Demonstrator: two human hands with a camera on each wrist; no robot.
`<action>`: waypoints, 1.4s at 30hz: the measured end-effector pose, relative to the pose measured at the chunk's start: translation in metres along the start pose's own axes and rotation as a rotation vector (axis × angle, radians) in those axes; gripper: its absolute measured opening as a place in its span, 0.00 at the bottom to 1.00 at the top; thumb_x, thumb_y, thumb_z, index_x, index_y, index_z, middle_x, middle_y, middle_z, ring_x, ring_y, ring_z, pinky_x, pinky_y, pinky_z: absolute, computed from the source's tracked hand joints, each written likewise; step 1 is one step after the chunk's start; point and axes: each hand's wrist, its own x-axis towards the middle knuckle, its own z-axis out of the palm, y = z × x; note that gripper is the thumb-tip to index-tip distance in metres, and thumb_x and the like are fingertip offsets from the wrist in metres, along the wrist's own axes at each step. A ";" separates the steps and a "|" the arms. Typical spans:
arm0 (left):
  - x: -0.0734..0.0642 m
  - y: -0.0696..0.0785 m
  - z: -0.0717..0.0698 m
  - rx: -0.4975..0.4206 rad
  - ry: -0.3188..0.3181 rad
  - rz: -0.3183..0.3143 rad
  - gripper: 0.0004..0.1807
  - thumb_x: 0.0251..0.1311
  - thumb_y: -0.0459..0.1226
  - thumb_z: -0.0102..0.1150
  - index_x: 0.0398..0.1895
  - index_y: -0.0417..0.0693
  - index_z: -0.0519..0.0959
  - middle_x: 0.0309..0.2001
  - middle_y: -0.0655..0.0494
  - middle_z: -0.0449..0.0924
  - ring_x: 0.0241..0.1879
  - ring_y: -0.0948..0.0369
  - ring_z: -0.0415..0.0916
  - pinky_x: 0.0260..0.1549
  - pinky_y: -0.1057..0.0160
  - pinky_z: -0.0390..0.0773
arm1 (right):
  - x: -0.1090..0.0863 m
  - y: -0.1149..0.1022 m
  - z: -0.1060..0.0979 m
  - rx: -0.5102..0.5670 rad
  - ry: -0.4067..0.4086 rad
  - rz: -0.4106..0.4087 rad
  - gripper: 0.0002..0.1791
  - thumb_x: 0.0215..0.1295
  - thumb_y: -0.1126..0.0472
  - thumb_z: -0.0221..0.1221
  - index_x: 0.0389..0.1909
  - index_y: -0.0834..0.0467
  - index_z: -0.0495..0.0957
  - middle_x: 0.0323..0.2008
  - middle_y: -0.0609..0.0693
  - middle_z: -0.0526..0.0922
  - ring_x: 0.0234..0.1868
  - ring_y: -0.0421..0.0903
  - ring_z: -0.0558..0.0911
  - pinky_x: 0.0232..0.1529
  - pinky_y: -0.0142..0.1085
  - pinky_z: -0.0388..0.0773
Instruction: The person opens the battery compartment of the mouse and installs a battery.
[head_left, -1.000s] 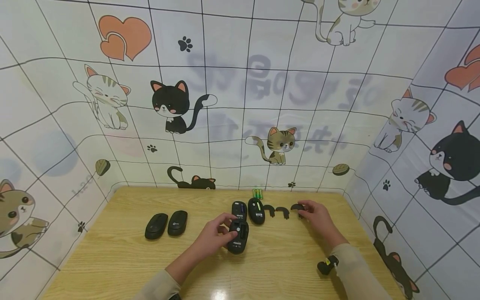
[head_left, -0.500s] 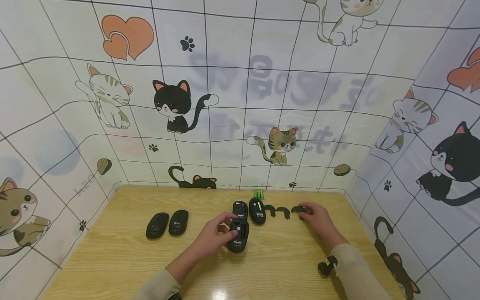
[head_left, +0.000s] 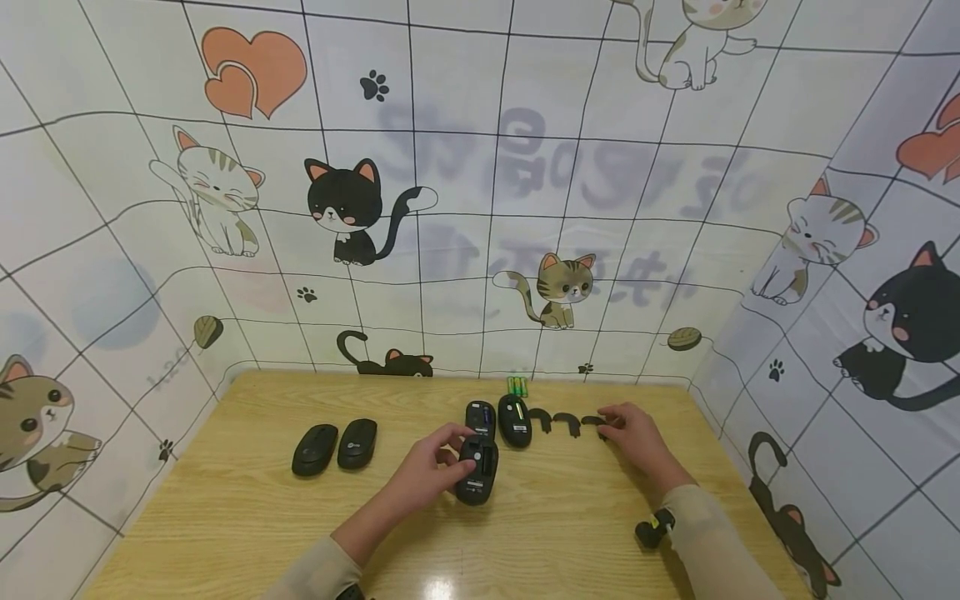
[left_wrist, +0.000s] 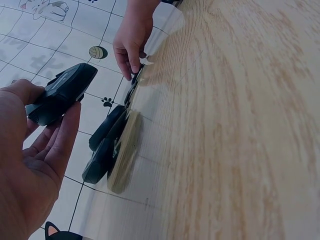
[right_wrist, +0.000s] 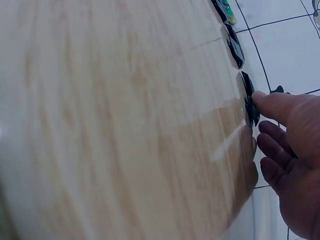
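My left hand (head_left: 426, 477) grips a black computer mouse (head_left: 477, 487), underside up, its battery slot uncovered. In the left wrist view, thumb and fingers hold this mouse (left_wrist: 65, 95) above the table. My right hand (head_left: 637, 437) pinches the edge of a dark curved battery cover (head_left: 591, 421) at the right end of a row on the table. In the right wrist view the thumb lies against that cover (right_wrist: 250, 102); part is hidden. Two more covers, a middle one (head_left: 566, 423) and a left one (head_left: 540, 418), lie beside it.
Behind the held mouse lie two overturned mice, one partly hidden (head_left: 480, 417) and one showing a battery (head_left: 514, 421). Several green batteries (head_left: 517, 386) sit at the table's back edge. Two upright mice (head_left: 314, 451) (head_left: 357, 444) stand left. A cat-patterned cloth (head_left: 450, 208) encloses the table.
My right hand has lowered the battery cover, which lies flatter and lower in line with the other two. The left hand and its mouse have stayed nearly still.
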 end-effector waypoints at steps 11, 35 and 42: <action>-0.001 0.001 -0.001 0.011 0.008 -0.004 0.22 0.75 0.37 0.71 0.68 0.56 0.80 0.51 0.48 0.79 0.43 0.54 0.85 0.35 0.61 0.89 | 0.006 -0.015 0.003 0.065 0.053 -0.032 0.16 0.80 0.61 0.67 0.62 0.64 0.85 0.50 0.58 0.85 0.49 0.54 0.84 0.46 0.43 0.83; -0.003 -0.001 -0.003 -0.014 0.015 -0.004 0.22 0.74 0.36 0.71 0.68 0.55 0.80 0.51 0.48 0.79 0.42 0.54 0.85 0.33 0.60 0.90 | 0.084 -0.098 0.048 -0.058 -0.212 -0.212 0.28 0.80 0.58 0.67 0.75 0.63 0.76 0.59 0.64 0.80 0.58 0.61 0.83 0.57 0.59 0.84; -0.004 0.000 -0.004 -0.012 0.016 -0.006 0.22 0.75 0.36 0.71 0.69 0.55 0.80 0.52 0.48 0.79 0.43 0.54 0.85 0.34 0.60 0.90 | 0.099 -0.099 0.055 -0.129 -0.237 -0.225 0.28 0.76 0.59 0.70 0.73 0.64 0.79 0.55 0.59 0.82 0.55 0.56 0.82 0.57 0.55 0.83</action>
